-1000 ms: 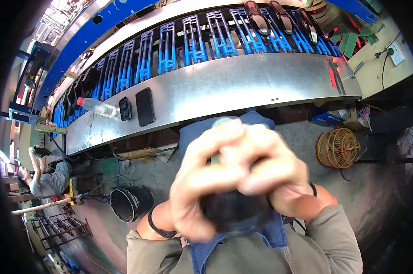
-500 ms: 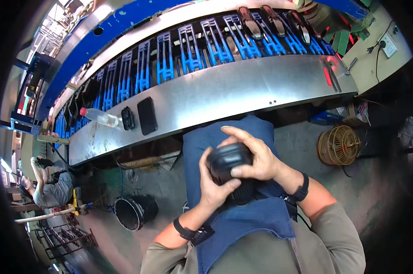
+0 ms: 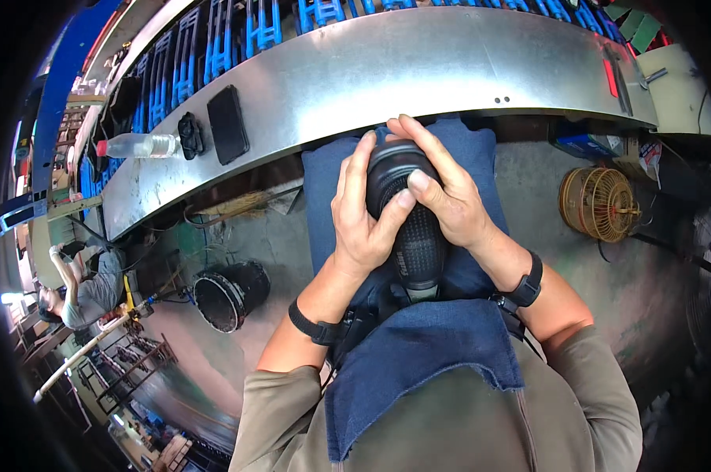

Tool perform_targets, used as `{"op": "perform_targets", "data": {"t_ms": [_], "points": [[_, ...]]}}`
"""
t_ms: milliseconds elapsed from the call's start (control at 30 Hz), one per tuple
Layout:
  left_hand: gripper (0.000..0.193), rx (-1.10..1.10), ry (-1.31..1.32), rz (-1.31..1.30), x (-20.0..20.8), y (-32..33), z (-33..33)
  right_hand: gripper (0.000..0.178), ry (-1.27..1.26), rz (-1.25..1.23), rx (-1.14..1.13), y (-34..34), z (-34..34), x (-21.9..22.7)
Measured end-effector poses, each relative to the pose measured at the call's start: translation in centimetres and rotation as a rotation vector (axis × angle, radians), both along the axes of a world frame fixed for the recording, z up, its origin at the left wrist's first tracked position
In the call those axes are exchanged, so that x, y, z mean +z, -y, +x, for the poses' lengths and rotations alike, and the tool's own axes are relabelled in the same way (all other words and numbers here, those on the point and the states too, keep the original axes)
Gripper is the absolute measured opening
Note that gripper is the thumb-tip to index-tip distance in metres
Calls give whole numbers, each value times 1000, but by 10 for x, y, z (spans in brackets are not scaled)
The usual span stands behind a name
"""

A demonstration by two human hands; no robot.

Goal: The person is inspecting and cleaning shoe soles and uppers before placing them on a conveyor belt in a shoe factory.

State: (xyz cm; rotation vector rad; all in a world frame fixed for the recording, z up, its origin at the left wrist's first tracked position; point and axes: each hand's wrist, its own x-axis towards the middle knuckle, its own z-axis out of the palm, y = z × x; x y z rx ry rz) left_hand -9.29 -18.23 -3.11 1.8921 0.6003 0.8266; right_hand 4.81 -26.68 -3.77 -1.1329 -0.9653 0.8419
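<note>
A black shoe [image 3: 420, 248] with a smooth, shiny end and a textured, dotted middle lies over my lap, its smooth end pointing away from me. My left hand [image 3: 362, 220] wraps its left side, the thumb lying across the top. From the right, my right hand [image 3: 456, 206] grips the same far end, its thumb pressed on the upper surface close to the left thumb. Beneath the shoe, a blue denim apron [image 3: 324, 189] covers my lap. The shoe's underside is hidden.
On the metal bench [image 3: 316, 86] ahead lie a black phone [image 3: 227, 124], a small black item [image 3: 190, 135], a clear bottle [image 3: 139, 145] and red-handled tools [image 3: 617, 79]. Blue racks [image 3: 214, 47] stand behind. A black bucket [image 3: 231, 295], a wicker basket [image 3: 599, 204] and another person [image 3: 92, 287] are around.
The view has tipped down, so the bench sits higher in it. Both hands have shifted farther along the shoe's far end, baring more of its textured middle.
</note>
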Motion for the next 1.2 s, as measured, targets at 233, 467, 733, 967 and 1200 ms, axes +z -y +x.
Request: {"op": "perform_targets", "data": {"t_ms": [233,467,733,967,1200], "points": [[75,235,154,-479,-16,28,-3,74,29,-153,-140,19,-20,-8],[68,366,550,-1257,33,16,-9,54,328,-232,-98,102,19,12],[85,-200,-266,331,11,32,-15,56,21,-304,-527,109,83,4],[87,-523,-397,141,5,-14,61,65,63,-437,-477,64,100,-20],[81,-9,-329,-404,16,-198,114,69,159,-522,51,-134,267,-29]]}}
